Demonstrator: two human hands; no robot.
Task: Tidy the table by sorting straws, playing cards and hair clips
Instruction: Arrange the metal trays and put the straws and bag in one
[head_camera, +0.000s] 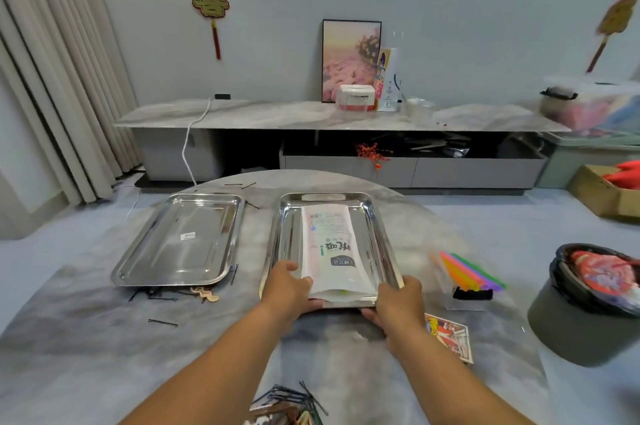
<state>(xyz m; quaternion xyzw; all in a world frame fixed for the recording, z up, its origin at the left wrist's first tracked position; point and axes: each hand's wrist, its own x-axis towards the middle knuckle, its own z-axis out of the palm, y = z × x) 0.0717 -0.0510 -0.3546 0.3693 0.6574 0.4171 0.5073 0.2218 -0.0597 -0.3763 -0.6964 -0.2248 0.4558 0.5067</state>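
Observation:
Two steel trays lie on the round marbled table [104, 338]. The right tray [381, 234] holds a white printed straw packet [330, 248]. My left hand [289, 289] grips that tray's near left edge, thumb on the packet's corner. My right hand [398, 300] grips its near right corner. The left tray [180, 241] has nothing in it but a sticker. Coloured straws [467, 270] in a clear pack lie right of the tray. Playing cards [450, 338] sit by my right forearm. Black hair pins [162, 322] lie scattered at left, and a pile of hair clips [294, 404] sits at the near edge.
A grey bin [585, 317] with a black liner stands at the table's right. A wooden hair clip [206, 295] lies in front of the left tray. Behind the table runs a low marble TV bench [277, 116] with a framed picture and boxes.

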